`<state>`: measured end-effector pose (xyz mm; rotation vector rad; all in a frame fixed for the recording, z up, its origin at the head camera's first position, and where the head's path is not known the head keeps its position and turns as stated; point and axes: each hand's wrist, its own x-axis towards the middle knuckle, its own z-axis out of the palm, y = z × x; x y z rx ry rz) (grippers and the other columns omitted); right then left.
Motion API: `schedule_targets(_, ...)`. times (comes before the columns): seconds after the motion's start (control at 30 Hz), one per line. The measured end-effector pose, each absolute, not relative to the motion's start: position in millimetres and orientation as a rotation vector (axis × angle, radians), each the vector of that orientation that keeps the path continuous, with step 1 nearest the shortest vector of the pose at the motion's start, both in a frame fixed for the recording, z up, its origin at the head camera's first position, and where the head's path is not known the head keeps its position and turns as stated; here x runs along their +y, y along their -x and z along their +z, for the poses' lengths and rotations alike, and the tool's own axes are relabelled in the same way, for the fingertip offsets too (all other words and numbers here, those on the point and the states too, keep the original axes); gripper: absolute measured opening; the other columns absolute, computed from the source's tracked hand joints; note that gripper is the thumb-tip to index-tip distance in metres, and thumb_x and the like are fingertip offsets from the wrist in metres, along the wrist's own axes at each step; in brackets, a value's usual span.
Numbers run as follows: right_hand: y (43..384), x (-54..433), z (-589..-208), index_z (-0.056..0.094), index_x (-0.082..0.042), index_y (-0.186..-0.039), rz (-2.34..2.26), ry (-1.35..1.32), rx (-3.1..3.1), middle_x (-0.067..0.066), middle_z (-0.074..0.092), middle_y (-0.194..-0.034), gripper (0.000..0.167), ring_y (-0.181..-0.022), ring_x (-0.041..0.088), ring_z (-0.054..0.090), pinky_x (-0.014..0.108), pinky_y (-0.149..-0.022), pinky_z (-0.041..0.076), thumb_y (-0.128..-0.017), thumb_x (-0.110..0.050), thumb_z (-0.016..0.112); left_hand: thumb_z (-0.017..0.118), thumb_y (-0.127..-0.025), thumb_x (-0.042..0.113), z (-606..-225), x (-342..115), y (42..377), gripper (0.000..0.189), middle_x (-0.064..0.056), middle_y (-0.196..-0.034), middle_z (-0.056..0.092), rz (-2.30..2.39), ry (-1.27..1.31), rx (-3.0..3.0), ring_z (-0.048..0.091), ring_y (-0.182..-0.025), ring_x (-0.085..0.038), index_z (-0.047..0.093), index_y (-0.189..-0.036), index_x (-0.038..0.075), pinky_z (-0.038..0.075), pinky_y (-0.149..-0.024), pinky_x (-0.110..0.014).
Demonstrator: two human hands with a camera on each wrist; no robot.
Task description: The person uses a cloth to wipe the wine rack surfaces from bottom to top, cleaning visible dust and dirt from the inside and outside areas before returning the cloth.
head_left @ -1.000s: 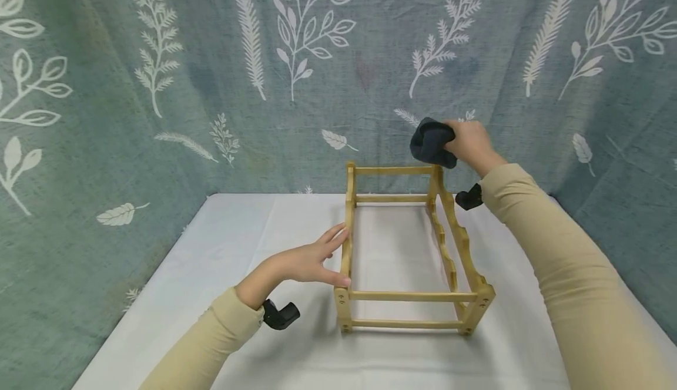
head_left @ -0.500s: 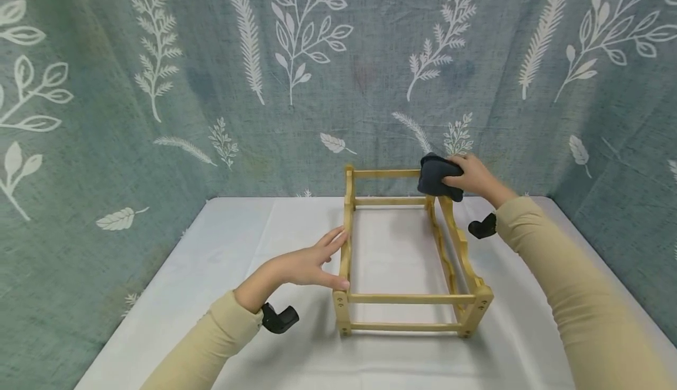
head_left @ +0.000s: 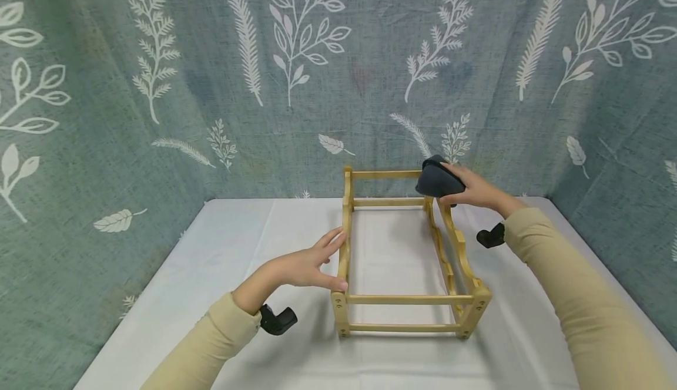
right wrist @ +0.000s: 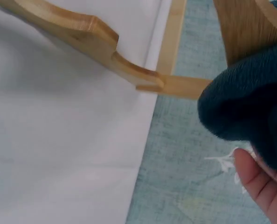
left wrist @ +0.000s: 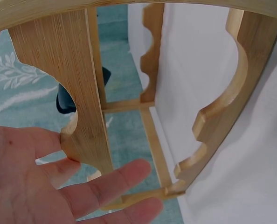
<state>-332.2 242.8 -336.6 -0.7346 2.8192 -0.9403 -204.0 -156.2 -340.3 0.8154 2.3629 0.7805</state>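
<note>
A pale bamboo rack (head_left: 409,299) with scalloped side boards stands in the middle of the head view. My left hand (head_left: 307,265) rests against its left side, fingers spread and fairly straight, the thumb at the near corner. In the left wrist view the fingers (left wrist: 106,186) reach past the scalloped board (left wrist: 66,51). My right hand (head_left: 471,187) grips a folded dark blue cloth (head_left: 439,180) over the far end of the rack's right side. Up close in the right wrist view, the cloth (right wrist: 241,102) wraps against the board's end, and most of the hand is out of frame.
The rack stands on a white-covered table (head_left: 254,225). A grey-green curtain (head_left: 211,73) with white leaf prints hangs behind it and down both sides. Each wrist carries a small black camera, one (head_left: 278,319) at the left and one (head_left: 491,236) at the right.
My right hand has lowered the cloth from above the rack's far right corner onto the right side board, and has then shifted slightly toward me. The left hand stays on the rack.
</note>
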Motion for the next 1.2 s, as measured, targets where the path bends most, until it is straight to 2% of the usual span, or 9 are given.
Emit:
schedule_targets(0.2, 330, 243, -344, 0.001, -0.02, -0.149, -1.05, 0.519, 2.765, 0.026, 0.009, -0.149, 0.092, -0.13, 0.05, 0.021, 0.064, -0.096, 0.028, -0.084, -0.04, 0.063, 0.06, -0.078, 0.06, -343, -157, 204, 0.104, 0.003, -0.152, -0.016, 0.806, -0.821, 2.364, 0.034, -0.129, -0.038, -0.003, -0.149, 0.017, 0.034, -0.101, -0.047)
schedule_targets(0.3, 330, 241, -347, 0.003, -0.02, -0.149, -1.081, 0.425, 2.769, 0.028, 0.013, -0.148, 0.092, -0.126, 0.05, 0.027, 0.063, -0.093, 0.031, -0.083, -0.046, 0.062, 0.059, -0.08, 0.059, -343, -156, 198, 0.101, 0.003, -0.153, -0.015, 0.813, -0.833, 2.407, 0.021, -0.136, -0.034, -0.001, -0.149, 0.016, 0.029, -0.104, -0.049)
schedule_targets(0.43, 331, 239, -349, 0.009, -0.018, -0.149, -1.086, 0.417, 2.778, 0.028, 0.019, -0.146, 0.089, -0.124, 0.049, 0.032, 0.061, -0.092, 0.034, -0.083, -0.046, 0.062, 0.06, -0.08, 0.057, -341, -150, 183, 0.101, 0.0, -0.153, -0.013, 0.8, -0.841, 2.507, 0.006, -0.14, -0.027, 0.001, -0.148, 0.012, 0.023, -0.107, -0.05)
schedule_targets(0.63, 326, 238, -344, 0.016, -0.013, -0.148, -1.016, 0.517, 2.853, 0.03, 0.027, -0.142, 0.083, -0.12, 0.048, 0.037, 0.059, -0.089, 0.037, -0.085, -0.039, 0.063, 0.058, -0.081, 0.056, -348, -140, 168, 0.098, 0.004, -0.153, -0.013, 0.831, -0.805, 2.565, 0.012, -0.139, -0.023, 0.002, -0.148, 0.01, 0.027, -0.107, -0.046)
schedule_targets(0.8, 322, 237, -337, 0.032, -0.004, -0.141, -0.817, 0.658, 3.033, 0.032, 0.041, -0.132, 0.071, -0.113, 0.047, 0.044, 0.057, -0.09, 0.036, -0.084, -0.028, 0.066, 0.055, -0.084, 0.056, -353, -139, 167, 0.094, 0.006, -0.153, -0.014, 0.792, -0.807, 2.606, 0.023, -0.136, -0.024, 0.006, -0.148, 0.009, 0.034, -0.102, -0.044)
schedule_targets(0.93, 319, 234, -335, 0.033, -0.003, -0.14, -0.767, 0.772, 3.098, 0.03, 0.029, -0.139, 0.067, -0.118, 0.049, 0.037, 0.06, -0.092, 0.033, -0.084, -0.02, 0.066, 0.053, -0.085, 0.056, -352, -140, 167, 0.092, 0.005, -0.153, -0.014, 0.759, -0.811, 2.619, 0.031, -0.133, -0.025, 0.007, -0.148, 0.008, 0.038, -0.098, -0.044)
schedule_targets(1.03, 317, 232, -337, 0.032, -0.009, -0.142, -0.735, 0.92, 3.132, 0.027, 0.02, -0.144, 0.067, -0.116, 0.051, 0.04, 0.059, -0.086, 0.039, -0.084, -0.015, 0.067, 0.053, -0.085, 0.055, -351, -140, 167, 0.091, 0.006, -0.153, -0.015, 0.744, -0.811, 2.619, 0.036, -0.13, -0.025, 0.006, -0.148, 0.008, 0.041, -0.095, -0.042)
schedule_targets(1.1, 317, 234, -339, 0.036, -0.012, -0.141, -0.696, 1.011, 3.148, 0.026, 0.021, -0.144, 0.065, -0.114, 0.052, 0.042, 0.057, -0.083, 0.042, -0.084, -0.013, 0.067, 0.052, -0.086, 0.054, -351, -140, 167, 0.09, 0.005, -0.153, -0.015, 0.733, -0.815, 2.621, 0.041, -0.127, -0.025, 0.006, -0.148, 0.008, 0.043, -0.092, -0.041)
schedule_targets(1.2, 317, 235, -338, 0.04, -0.012, -0.139, -0.685, 1.018, 3.085, 0.025, 0.021, -0.145, 0.061, -0.12, 0.052, 0.035, 0.059, -0.085, 0.04, -0.084, -0.016, 0.067, 0.051, -0.086, 0.055, -351, -139, 166, 0.09, 0.005, -0.153, -0.014, 0.717, -0.822, 2.626, 0.043, -0.125, -0.025, 0.006, -0.148, 0.008, 0.044, -0.09, -0.039)
